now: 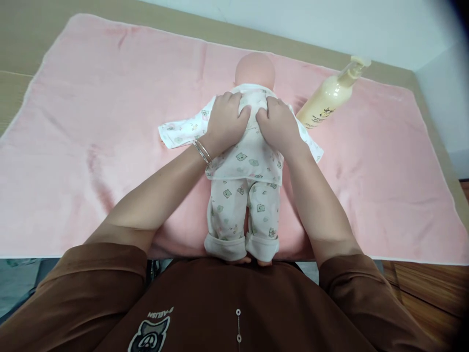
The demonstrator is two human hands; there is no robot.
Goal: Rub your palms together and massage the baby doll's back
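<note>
A baby doll [252,161] lies stretched out with its smooth, bald head away from me and its feet at the near edge. It wears a white top and trousers printed with small animals; the trouser cuffs are turned up. My left hand [229,117] is on the doll's upper body at the left shoulder, fingers bent over the cloth and thumb pointing inward. On the right shoulder, my right hand [278,122] grips in the same way. Both thumbs rest near the middle of the top. My fingertips are mostly hidden. The doll's sleeves spread out to both sides.
A pink mat [120,98] covers most of the wooden table [22,49]. To the right of the doll, a pale yellow pump bottle [326,100] lies tilted close to the right sleeve. A white wall [330,24] stands behind the table.
</note>
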